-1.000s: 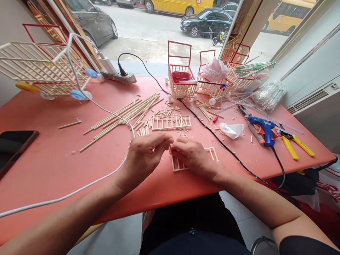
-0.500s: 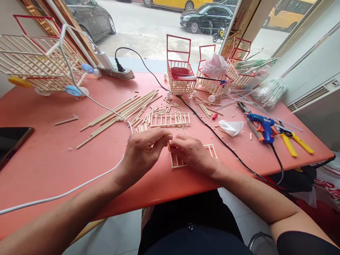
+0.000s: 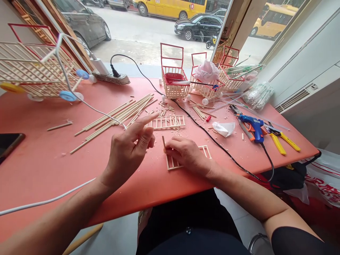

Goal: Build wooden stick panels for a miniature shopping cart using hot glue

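My right hand (image 3: 187,155) pinches a short wooden stick (image 3: 164,142), which stands upright at the left end of a ladder-like wooden frame (image 3: 174,168) flat on the table. That hand covers much of the frame's middle. To the left, my left hand (image 3: 129,147) is raised over the table, index finger stretched out and the other fingers curled, with nothing visible in it. Just beyond it lies a second ladder-like frame (image 3: 170,127), and my left hand hides some short stick pieces near there.
Long wooden sticks (image 3: 117,115) lie at mid-left. Farther back stand small stick carts (image 3: 174,83). On the right are a blue glue gun (image 3: 253,125), yellow-handled pliers (image 3: 285,141) and crumpled white paper (image 3: 224,129). A black cable (image 3: 215,136) crosses the table; a phone (image 3: 10,145) lies far left.
My left hand has let go of the short stick and moved left, its index finger now extended. My right hand still holds the stick at the frame. The view has shifted slightly.
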The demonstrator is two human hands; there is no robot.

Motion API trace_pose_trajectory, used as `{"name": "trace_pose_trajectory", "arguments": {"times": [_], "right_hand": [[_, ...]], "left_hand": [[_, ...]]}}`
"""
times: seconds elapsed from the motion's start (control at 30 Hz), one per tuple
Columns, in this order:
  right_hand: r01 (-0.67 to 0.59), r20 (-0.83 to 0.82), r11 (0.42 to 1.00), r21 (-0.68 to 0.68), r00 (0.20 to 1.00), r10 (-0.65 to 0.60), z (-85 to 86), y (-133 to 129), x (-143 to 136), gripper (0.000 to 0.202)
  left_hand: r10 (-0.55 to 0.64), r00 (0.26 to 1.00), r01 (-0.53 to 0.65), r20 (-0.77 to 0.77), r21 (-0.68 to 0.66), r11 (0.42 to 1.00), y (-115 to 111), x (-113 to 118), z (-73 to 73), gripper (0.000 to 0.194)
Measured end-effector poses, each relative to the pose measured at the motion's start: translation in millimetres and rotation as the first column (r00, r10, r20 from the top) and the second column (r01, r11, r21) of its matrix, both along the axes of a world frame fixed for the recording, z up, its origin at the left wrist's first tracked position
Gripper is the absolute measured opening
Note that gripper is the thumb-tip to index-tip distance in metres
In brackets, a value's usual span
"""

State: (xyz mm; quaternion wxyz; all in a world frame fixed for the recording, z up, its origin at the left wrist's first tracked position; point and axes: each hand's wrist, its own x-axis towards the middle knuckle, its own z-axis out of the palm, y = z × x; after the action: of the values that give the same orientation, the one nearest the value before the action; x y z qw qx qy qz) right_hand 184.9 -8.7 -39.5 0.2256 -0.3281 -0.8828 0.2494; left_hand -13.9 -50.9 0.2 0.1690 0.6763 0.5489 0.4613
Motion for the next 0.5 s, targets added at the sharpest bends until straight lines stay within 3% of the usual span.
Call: {"name": "trace_pose_trajectory", "arguments": {"times": [0.17,0.33,0.5], "right_hand": [[-0.024,0.025,1.0,-0.003,0.999,0.024,3.6,4.9,4.6,0.008],[-0.011,-0.001,1.0,0.006,1.0,0.011,10.4,9.8,12.5,0.015],[0.161,-0.044,0.982,0.098,0.987,-0.157,52.0,25.2,46.7,0.019]], "left_hand": [[0.041,0.997,-0.041,0.066,0.002,0.999,6.8,-5.8,-5.1,0.035],[0.061,0.996,-0.061,0.06,0.005,0.998,11.3,-6.9,-7.6,0.032],[0.073,0.995,-0.074,0.071,0.014,0.997,12.0,-9.8,-10.3,0.031]]}}
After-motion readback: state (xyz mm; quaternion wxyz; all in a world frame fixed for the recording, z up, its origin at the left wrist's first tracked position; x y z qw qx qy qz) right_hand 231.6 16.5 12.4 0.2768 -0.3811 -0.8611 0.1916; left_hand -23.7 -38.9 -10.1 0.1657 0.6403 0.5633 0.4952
